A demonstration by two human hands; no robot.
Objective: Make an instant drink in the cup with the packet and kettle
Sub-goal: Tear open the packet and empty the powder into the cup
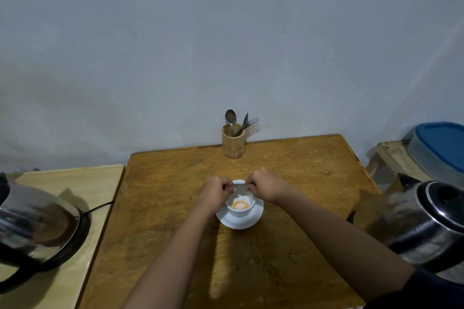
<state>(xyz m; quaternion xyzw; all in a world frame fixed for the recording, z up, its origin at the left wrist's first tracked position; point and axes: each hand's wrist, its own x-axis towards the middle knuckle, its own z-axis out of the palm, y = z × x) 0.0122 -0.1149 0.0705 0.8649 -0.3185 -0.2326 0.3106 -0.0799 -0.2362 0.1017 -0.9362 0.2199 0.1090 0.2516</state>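
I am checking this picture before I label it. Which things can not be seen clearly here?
- Packet: head view, too small, mostly covered by the left hand and right hand.
- Cup: far rim hidden behind packet and hands.
- Left kettle: cut off by the edge, blurred.
- Right kettle: cut off by the edge.

Between the left hand [216, 193] and the right hand [266, 184] the packet [239, 186] is a thin pale sliver, too small to read, and both ends vanish under the curled fingers. The far rim of the cup [241, 209] sits hidden behind both hands. Well out from the left hand, 1 kettle [37, 228] is blurred and cut off by the edge. Past the right hand, a 2nd kettle [424, 223] is cropped too, as is the blue-lidded container [442, 148] beyond it.
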